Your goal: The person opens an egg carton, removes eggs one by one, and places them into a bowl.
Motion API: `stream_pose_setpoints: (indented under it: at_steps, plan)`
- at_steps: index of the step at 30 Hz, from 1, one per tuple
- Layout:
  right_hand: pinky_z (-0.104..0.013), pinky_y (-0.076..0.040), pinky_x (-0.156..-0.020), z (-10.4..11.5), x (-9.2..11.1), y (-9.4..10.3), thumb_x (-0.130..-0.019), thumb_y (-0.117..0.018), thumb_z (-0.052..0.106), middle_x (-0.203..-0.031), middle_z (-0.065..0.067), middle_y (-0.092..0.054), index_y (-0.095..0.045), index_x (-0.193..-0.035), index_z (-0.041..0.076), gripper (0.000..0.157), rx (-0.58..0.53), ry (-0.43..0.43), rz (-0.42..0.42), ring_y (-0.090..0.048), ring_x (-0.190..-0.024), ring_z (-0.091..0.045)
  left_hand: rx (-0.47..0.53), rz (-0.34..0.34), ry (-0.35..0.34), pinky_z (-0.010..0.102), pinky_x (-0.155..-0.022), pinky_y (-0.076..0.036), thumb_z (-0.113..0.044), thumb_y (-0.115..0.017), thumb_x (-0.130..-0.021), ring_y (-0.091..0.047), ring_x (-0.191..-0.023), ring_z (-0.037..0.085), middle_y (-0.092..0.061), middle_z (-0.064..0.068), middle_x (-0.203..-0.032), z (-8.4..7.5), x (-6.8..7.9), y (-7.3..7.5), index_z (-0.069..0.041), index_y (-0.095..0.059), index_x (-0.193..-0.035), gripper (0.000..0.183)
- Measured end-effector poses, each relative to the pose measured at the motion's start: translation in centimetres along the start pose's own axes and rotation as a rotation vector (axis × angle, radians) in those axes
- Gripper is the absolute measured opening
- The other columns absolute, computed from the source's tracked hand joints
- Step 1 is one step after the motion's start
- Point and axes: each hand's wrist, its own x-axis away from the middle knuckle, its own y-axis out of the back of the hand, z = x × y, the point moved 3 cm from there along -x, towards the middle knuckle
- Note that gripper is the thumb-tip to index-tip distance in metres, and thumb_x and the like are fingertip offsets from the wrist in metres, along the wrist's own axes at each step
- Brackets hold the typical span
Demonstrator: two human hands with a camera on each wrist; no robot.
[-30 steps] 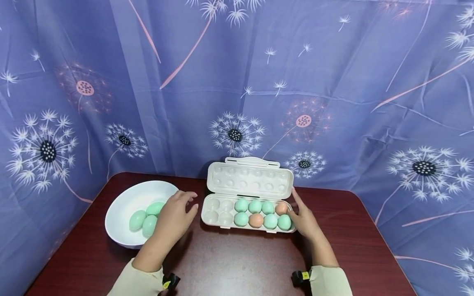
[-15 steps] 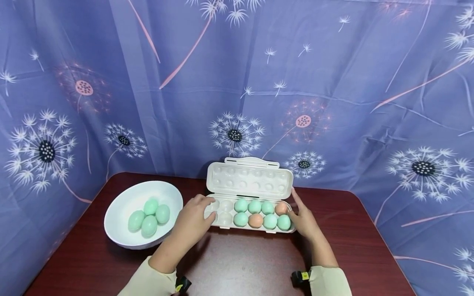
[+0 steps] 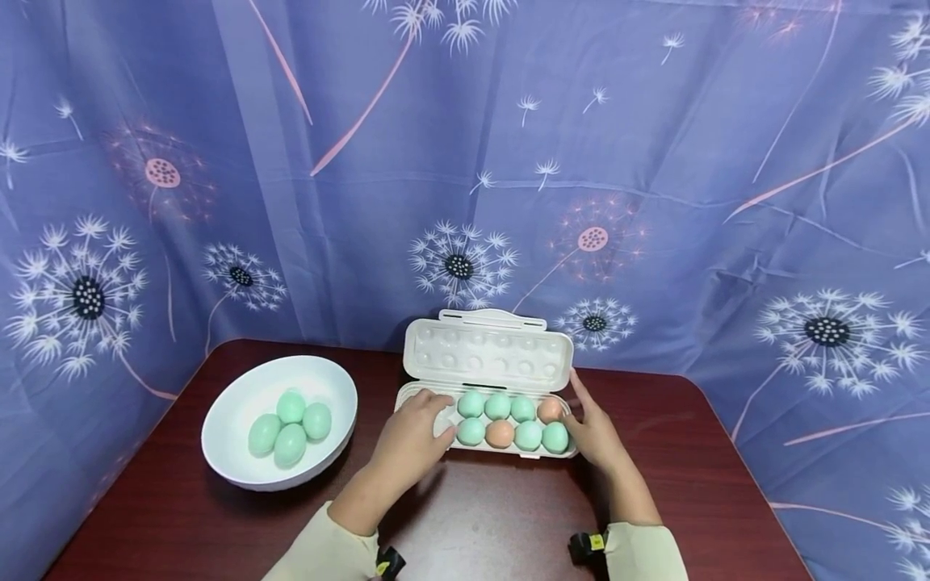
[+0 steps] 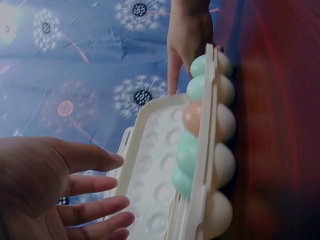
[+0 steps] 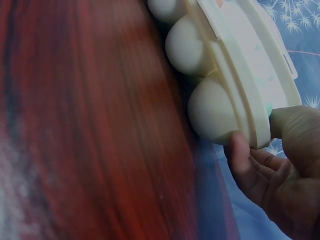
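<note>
A white plastic egg carton (image 3: 425, 365) stands with its lid raised at the back of the table. Several mint-green eggs (image 3: 471, 432) and two orange-brown eggs (image 3: 500, 434) fill its right part. My left hand (image 3: 408, 440) hovers over the left end, hiding most of the cups there; in the left wrist view its fingers (image 4: 95, 206) are spread with nothing between them. My right hand (image 3: 599, 436) holds the right end of the carton, a digit under the rim in the right wrist view and one finger reaching up to the lid.
A white bowl (image 3: 225, 403) with several mint-green eggs (image 3: 291, 444) stands at the left of the dark red table (image 3: 501, 508). Close behind the table hangs a blue curtain (image 3: 363, 266) with dandelion prints.
My left hand has moved right, from beside the bowl to over the carton's left end, uncovering the eggs in the bowl. My right hand has stayed on the carton.
</note>
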Motion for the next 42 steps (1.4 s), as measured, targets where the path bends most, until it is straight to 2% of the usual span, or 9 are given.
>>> stream_pose_setpoints:
  at_steps: [6,12,21,25,32,42]
  plan:
    - [-0.03,-0.052,-0.079,-0.1,0.0,0.0,-0.099,-0.059,0.011,-0.122,-0.022,-0.066,-0.014,-0.164,0.024,0.08,0.018,0.006,-0.004,-0.066,-0.105,-0.03,-0.007,0.02,-0.025,0.041,-0.082,-0.056,-0.024,-0.079,-0.085,-0.066,-0.1,0.027,-0.068,0.006,-0.109,-0.9,-0.3,-1.7,-0.009,-0.071,-0.12,0.039]
    - [-0.03,-0.052,-0.08,0.0,0.0,0.0,-0.099,-0.059,0.012,-0.122,-0.021,-0.066,-0.014,-0.164,0.025,0.08,0.011,0.005,-0.001,-0.066,-0.105,-0.029,-0.054,0.056,-0.012,0.04,-0.08,-0.056,-0.028,-0.081,-0.084,-0.066,-0.097,0.026,-0.067,0.007,-0.108,-0.7,-0.7,-3.3,-0.01,-0.071,-0.119,0.041]
    - [-0.029,-0.052,-0.078,-0.1,0.0,0.0,-0.099,-0.058,0.009,-0.121,-0.022,-0.066,-0.014,-0.164,0.022,0.079,0.0,0.007,-0.009,-0.066,-0.104,-0.028,0.004,0.068,-0.019,0.037,-0.077,-0.054,-0.029,-0.08,-0.083,-0.063,-0.091,0.024,-0.064,0.006,-0.104,-0.4,-0.6,-5.4,-0.008,-0.071,-0.12,0.043]
    - [-0.029,-0.052,-0.077,-0.2,0.0,0.0,-0.099,-0.059,0.011,-0.121,-0.02,-0.065,-0.015,-0.164,0.026,0.08,-0.005,-0.002,-0.011,-0.066,-0.102,-0.027,0.016,0.056,-0.005,0.038,-0.079,-0.055,-0.028,-0.08,-0.084,-0.064,-0.093,0.025,-0.064,0.008,-0.106,-0.2,-0.7,-6.2,-0.008,-0.072,-0.12,0.042]
    - [-0.029,-0.051,-0.076,0.0,0.0,0.1,-0.099,-0.057,0.01,-0.122,-0.02,-0.064,-0.013,-0.164,0.027,0.079,-0.007,0.004,-0.002,-0.065,-0.103,-0.027,0.009,0.022,0.018,0.039,-0.079,-0.055,-0.027,-0.08,-0.084,-0.063,-0.091,0.026,-0.064,0.009,-0.106,-0.1,-0.7,-7.0,-0.008,-0.072,-0.118,0.04]
    - [-0.028,-0.052,-0.075,0.0,0.0,-0.1,-0.099,-0.059,0.011,-0.119,-0.02,-0.066,-0.015,-0.164,0.026,0.08,-0.017,0.01,-0.007,-0.064,-0.099,-0.025,0.002,0.01,0.046,0.038,-0.077,-0.055,-0.026,-0.08,-0.084,-0.063,-0.087,0.026,-0.065,0.009,-0.104,0.0,-0.6,-7.1,-0.007,-0.071,-0.118,0.04]
